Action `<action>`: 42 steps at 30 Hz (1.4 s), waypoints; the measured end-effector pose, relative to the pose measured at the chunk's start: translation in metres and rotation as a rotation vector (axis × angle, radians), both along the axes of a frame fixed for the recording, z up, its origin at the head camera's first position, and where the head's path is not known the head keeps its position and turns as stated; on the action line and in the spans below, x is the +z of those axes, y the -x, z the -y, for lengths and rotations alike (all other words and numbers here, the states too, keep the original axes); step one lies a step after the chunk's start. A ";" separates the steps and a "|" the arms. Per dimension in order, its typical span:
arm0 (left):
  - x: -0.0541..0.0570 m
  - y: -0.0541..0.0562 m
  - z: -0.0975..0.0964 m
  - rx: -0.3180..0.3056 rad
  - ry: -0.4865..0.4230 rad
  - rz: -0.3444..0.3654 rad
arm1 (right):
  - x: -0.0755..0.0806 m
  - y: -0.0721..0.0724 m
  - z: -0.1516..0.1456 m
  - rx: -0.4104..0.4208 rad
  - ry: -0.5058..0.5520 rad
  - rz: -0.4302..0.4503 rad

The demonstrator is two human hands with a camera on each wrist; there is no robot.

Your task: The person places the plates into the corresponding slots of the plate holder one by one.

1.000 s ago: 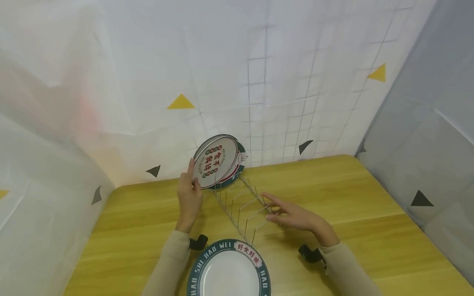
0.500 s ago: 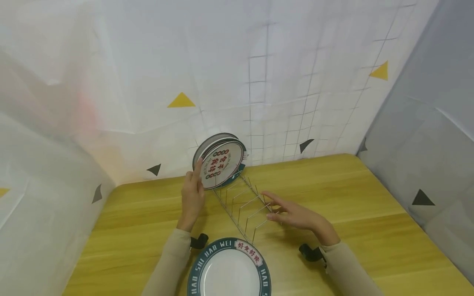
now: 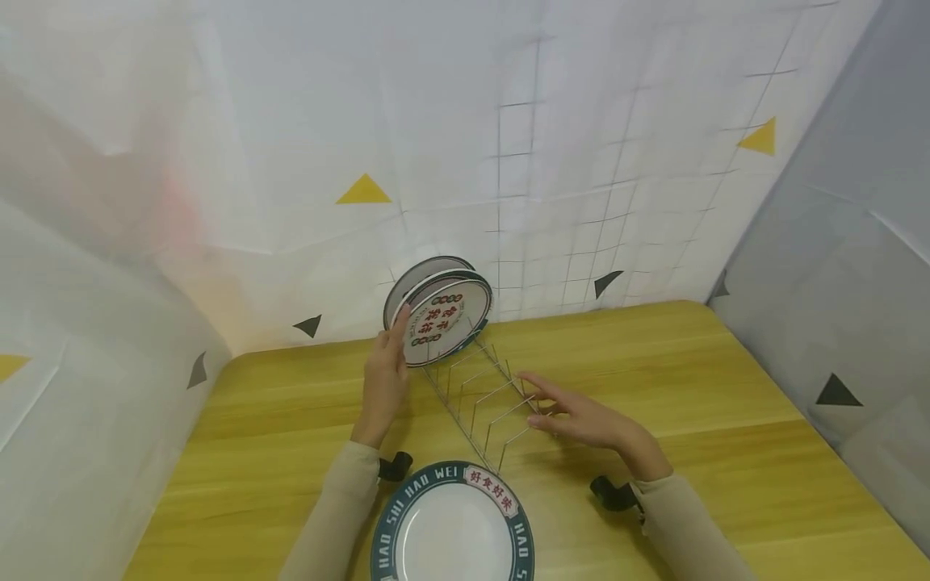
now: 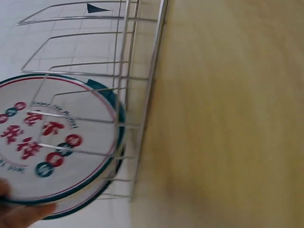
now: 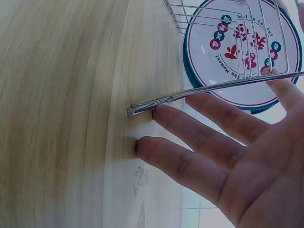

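Observation:
My left hand [image 3: 385,375] pinches the left edge of a round plate [image 3: 454,316] with red characters and a green rim, tilted up at the far end of a wire plate rack [image 3: 475,395]. Behind it stands a second plate [image 3: 429,270], mostly hidden. In the left wrist view, fingertips [image 4: 28,213] grip the rim of the plate [image 4: 80,109], whose lower side is among the rack's wires. My right hand [image 3: 581,415] rests at the rack's right rail, its fingers [image 5: 199,128] extended and loosely spread against the metal in the right wrist view.
A white plate with a green lettered rim [image 3: 383,528] lies flat at the near end of the rack, cut off by the frame's lower edge. White sheeting [image 3: 291,161] stands behind and at both sides of the wooden table [image 3: 240,452].
My left hand has moved the plate slightly right and nearer, away from the plate behind, so a gap shows between them. The right hand stays at the rack.

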State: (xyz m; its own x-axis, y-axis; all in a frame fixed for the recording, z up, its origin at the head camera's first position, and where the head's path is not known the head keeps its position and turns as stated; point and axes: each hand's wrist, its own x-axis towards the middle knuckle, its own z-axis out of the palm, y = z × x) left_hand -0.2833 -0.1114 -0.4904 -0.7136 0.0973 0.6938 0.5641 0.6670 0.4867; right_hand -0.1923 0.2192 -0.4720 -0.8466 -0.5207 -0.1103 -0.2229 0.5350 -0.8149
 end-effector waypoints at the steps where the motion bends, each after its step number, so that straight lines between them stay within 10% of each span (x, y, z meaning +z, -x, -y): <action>1: -0.002 0.000 0.000 0.010 -0.010 -0.013 | -0.001 0.000 0.000 0.001 0.001 -0.002; 16: 0.017 -0.001 -0.003 0.080 -0.293 -0.327 | 0.001 0.004 -0.003 0.019 0.020 -0.005; 42: 0.000 -0.002 -0.008 -0.063 -0.033 0.033 | -0.003 -0.001 -0.001 0.002 0.005 0.014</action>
